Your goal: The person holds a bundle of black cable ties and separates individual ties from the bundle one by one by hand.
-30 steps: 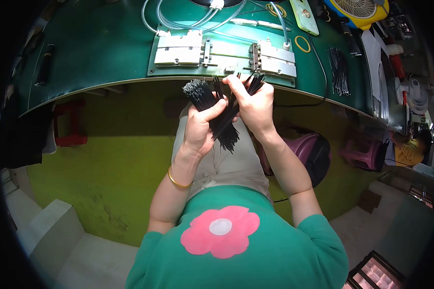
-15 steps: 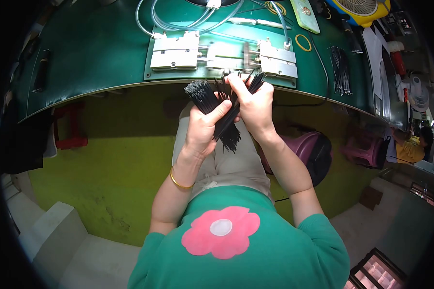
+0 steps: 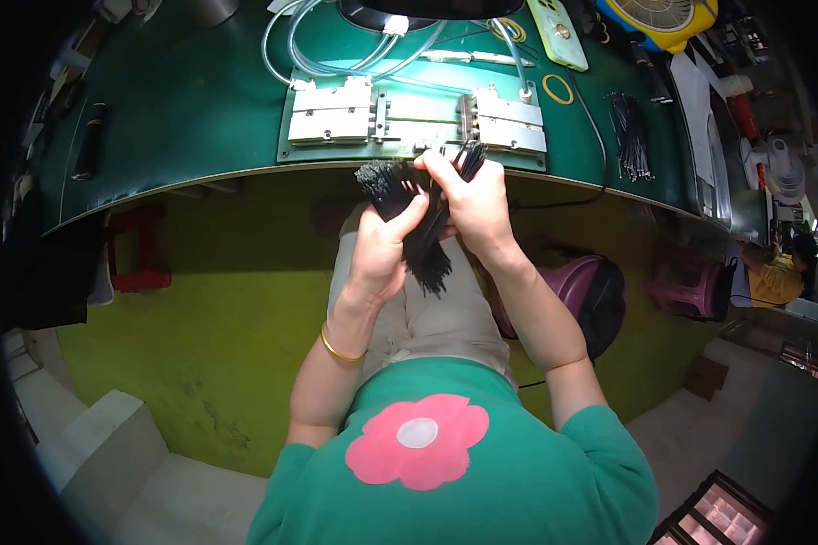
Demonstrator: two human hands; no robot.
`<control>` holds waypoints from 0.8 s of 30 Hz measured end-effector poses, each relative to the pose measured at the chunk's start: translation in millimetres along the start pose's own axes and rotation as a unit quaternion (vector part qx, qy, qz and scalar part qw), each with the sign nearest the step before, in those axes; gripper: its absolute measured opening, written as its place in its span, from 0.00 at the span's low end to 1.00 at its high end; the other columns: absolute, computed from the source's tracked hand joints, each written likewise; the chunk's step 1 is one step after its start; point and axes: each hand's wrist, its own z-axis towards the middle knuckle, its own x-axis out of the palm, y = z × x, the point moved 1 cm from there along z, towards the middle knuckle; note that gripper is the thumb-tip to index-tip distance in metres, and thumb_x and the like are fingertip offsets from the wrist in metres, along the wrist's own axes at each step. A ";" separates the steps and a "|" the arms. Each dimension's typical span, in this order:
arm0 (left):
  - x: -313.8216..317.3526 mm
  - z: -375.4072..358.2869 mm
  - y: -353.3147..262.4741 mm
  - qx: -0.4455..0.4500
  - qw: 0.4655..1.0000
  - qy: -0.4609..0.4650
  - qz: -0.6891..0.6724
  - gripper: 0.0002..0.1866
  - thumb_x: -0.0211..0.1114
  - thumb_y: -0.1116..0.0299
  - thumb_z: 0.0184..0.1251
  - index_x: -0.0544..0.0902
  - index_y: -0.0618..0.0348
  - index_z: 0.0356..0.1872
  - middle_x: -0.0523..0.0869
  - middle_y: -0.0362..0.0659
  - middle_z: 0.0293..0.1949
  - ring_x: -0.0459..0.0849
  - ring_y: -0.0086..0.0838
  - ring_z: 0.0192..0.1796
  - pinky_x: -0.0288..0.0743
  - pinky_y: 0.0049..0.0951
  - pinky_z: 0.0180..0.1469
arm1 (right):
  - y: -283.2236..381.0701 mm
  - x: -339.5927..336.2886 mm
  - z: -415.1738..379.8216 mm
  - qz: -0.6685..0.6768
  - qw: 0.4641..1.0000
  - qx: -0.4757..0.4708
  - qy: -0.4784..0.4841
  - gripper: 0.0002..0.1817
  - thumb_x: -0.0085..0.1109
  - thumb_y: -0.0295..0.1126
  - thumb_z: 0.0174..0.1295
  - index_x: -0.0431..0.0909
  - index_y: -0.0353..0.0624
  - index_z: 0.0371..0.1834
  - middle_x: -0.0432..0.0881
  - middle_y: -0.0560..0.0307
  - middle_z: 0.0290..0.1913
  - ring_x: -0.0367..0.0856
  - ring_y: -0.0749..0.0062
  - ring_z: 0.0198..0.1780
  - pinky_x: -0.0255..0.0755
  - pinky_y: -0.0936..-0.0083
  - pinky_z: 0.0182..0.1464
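My left hand [image 3: 379, 245] is wrapped around a thick bundle of thin black wires [image 3: 384, 184], its cut ends fanned out at the top and its lower ends hanging over my lap. Close beside it, my right hand [image 3: 475, 204] grips a smaller bunch of black wires [image 3: 472, 161], with thumb and index finger pinched together at the front edge of a metal fixture [image 3: 418, 123]. What the pinch holds is too small to make out. Two silver blocks, a left one [image 3: 332, 116] and a right one [image 3: 511, 123], face each other on the fixture's base.
Clear air hoses [image 3: 291, 41] run to the fixture. At right lie a phone [image 3: 559, 36], a yellow rubber band [image 3: 557, 89], another black wire bundle [image 3: 631, 136] and a yellow fan [image 3: 668, 14]. A black cylinder [image 3: 91, 141] lies left. Purple stools [image 3: 577, 286] stand below.
The fixture's jaws, blurred and nearer the middle before, now sit closer to their blocks. My hands keep their wire bundles and have hardly moved. The view has shifted slightly.
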 end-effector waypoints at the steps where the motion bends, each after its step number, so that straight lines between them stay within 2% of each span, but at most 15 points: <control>1: -3.6 -2.0 0.8 0.005 1.000 0.004 0.002 0.07 0.56 0.75 0.61 0.75 0.64 0.40 0.79 0.41 0.27 0.78 0.24 0.27 0.74 0.23 0.32 | 3.1 -2.3 -2.4 -0.008 1.000 0.002 0.014 0.09 0.56 0.30 0.55 0.79 0.35 0.24 0.75 0.63 0.16 0.68 0.88 0.15 0.58 0.89 0.16; 2: -14.9 -3.7 3.5 -0.001 1.000 0.007 0.006 0.08 0.56 0.75 0.61 0.74 0.64 0.41 0.77 0.40 0.25 0.76 0.23 0.24 0.72 0.22 0.29 | 7.6 -6.5 -6.4 -0.006 1.000 -0.005 0.016 0.09 0.56 0.30 0.55 0.79 0.35 0.24 0.75 0.63 0.16 0.68 0.88 0.15 0.58 0.89 0.16; 5: -36.8 -15.2 1.1 -0.012 1.000 0.016 0.018 0.09 0.55 0.75 0.62 0.73 0.63 0.43 0.74 0.37 0.22 0.72 0.19 0.20 0.69 0.20 0.24 | 21.3 -24.5 -31.8 -0.038 0.969 0.020 0.243 0.08 0.57 0.29 0.54 0.79 0.35 0.23 0.76 0.64 0.18 0.70 0.88 0.20 0.62 0.89 0.22; 6: -39.3 -21.6 -2.7 -0.020 0.997 0.065 -0.026 0.09 0.55 0.76 0.61 0.74 0.64 0.43 0.72 0.35 0.20 0.69 0.17 0.18 0.65 0.19 0.21 | 23.4 -29.6 -40.0 -0.035 0.969 0.017 0.245 0.08 0.57 0.29 0.54 0.79 0.35 0.23 0.76 0.64 0.18 0.70 0.88 0.20 0.62 0.89 0.22; 8: -38.8 -36.9 -5.7 -0.039 0.979 0.161 -0.115 0.09 0.55 0.78 0.61 0.74 0.64 0.43 0.68 0.33 0.15 0.63 0.13 0.15 0.57 0.17 0.16 | 25.2 -37.7 -58.8 -0.048 0.932 0.036 0.357 0.07 0.58 0.28 0.53 0.79 0.35 0.23 0.77 0.64 0.19 0.70 0.87 0.21 0.63 0.87 0.24; 9: -34.2 -46.9 -5.3 -0.037 0.980 0.160 -0.114 0.09 0.55 0.78 0.61 0.74 0.64 0.43 0.68 0.33 0.15 0.63 0.13 0.15 0.57 0.17 0.16 | 25.5 -40.4 -67.7 -0.056 0.909 0.047 0.411 0.07 0.58 0.28 0.52 0.79 0.35 0.22 0.77 0.63 0.19 0.71 0.86 0.22 0.64 0.87 0.25; 12: -1.7 -80.9 -13.8 0.031 0.971 0.168 0.169 0.07 0.53 0.76 0.62 0.72 0.65 0.40 0.64 0.32 0.13 0.58 0.14 0.13 0.47 0.17 0.14 | 27.6 -47.8 -88.0 -0.043 0.892 0.041 0.448 0.06 0.59 0.27 0.51 0.79 0.35 0.23 0.78 0.63 0.20 0.71 0.85 0.23 0.65 0.86 0.26; 14: 4.2 -90.0 -12.0 0.026 0.964 0.187 0.186 0.06 0.54 0.77 0.61 0.73 0.66 0.38 0.64 0.32 0.13 0.58 0.14 0.12 0.47 0.17 0.14 | 27.2 -51.3 -98.9 -0.036 0.884 0.036 0.464 0.06 0.59 0.27 0.51 0.79 0.34 0.23 0.78 0.62 0.20 0.71 0.85 0.23 0.65 0.85 0.27; 17: 9.6 -97.2 -6.6 0.014 0.951 0.224 0.215 0.05 0.55 0.79 0.59 0.74 0.67 0.36 0.65 0.33 0.12 0.58 0.14 0.12 0.47 0.18 0.14 | 25.4 -53.3 -110.1 0.015 0.873 0.025 0.487 0.09 0.57 0.31 0.54 0.80 0.37 0.22 0.68 0.67 0.14 0.63 0.88 0.20 0.57 0.85 0.21; 22: 11.0 -103.9 0.0 0.007 0.957 0.232 0.173 0.04 0.56 0.80 0.57 0.75 0.68 0.34 0.67 0.34 0.13 0.59 0.13 0.13 0.47 0.17 0.15 | 26.4 -63.4 -114.8 0.021 0.847 0.053 0.528 0.08 0.57 0.28 0.53 0.78 0.35 0.22 0.77 0.62 0.19 0.70 0.84 0.22 0.64 0.85 0.25; 24: 12.0 -108.7 -0.5 -0.001 0.966 0.205 0.155 0.04 0.57 0.80 0.57 0.75 0.69 0.34 0.68 0.35 0.13 0.60 0.13 0.13 0.48 0.17 0.15 | 30.0 -66.5 -116.4 0.038 0.881 0.072 0.467 0.09 0.54 0.28 0.56 0.77 0.35 0.22 0.75 0.62 0.18 0.69 0.85 0.21 0.63 0.86 0.24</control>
